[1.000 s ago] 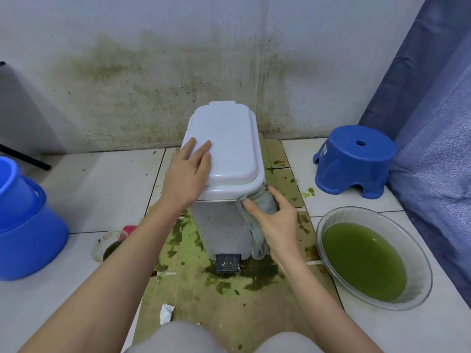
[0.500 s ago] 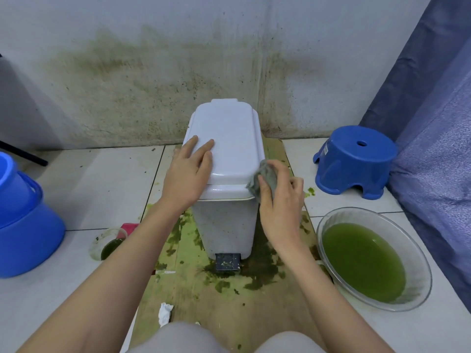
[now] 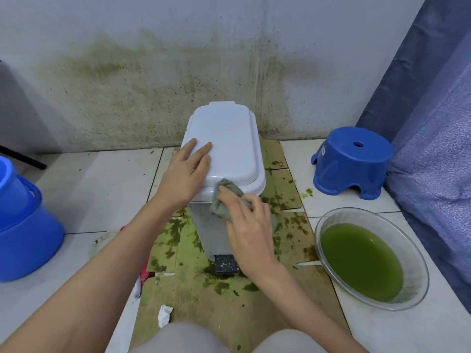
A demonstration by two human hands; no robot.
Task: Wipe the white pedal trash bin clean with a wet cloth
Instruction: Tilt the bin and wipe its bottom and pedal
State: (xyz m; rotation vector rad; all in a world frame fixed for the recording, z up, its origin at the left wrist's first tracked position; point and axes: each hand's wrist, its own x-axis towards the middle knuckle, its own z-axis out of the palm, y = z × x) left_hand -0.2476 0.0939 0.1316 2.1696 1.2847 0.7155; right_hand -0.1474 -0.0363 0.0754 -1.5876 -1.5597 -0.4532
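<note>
White pedal trash bin [image 3: 224,149] is seen standing upright on a green-stained sheet of cardboard [image 3: 229,296] laid over the tiled floor [image 3: 102,189], close to a wall [image 3: 153,72] streaked with green and dark marks. Its lid [image 3: 229,138] is closed, and a dark pedal [image 3: 226,263] is visible at the foot of its front face. The left hand [image 3: 187,171] is laid flat on the near left part of the lid, fingers straight and together, nothing being grasped. A grey cloth [image 3: 224,200] is bunched under the right hand [image 3: 248,225], whose fingers are curled over it, and it is pressed against the front rim of the lid and the top of the bin's front face. A glass bowl [image 3: 331,220] filled with green liquid [image 3: 362,261] is placed on the floor to the right, and a blue stool [image 3: 353,161] is set beyond it, just beside a blue curtain [image 3: 433,123]. Blue buckets [image 3: 23,225] are stacked at the left edge. A crumpled white scrap [image 3: 165,314] is left at the near edge of the cardboard.
</note>
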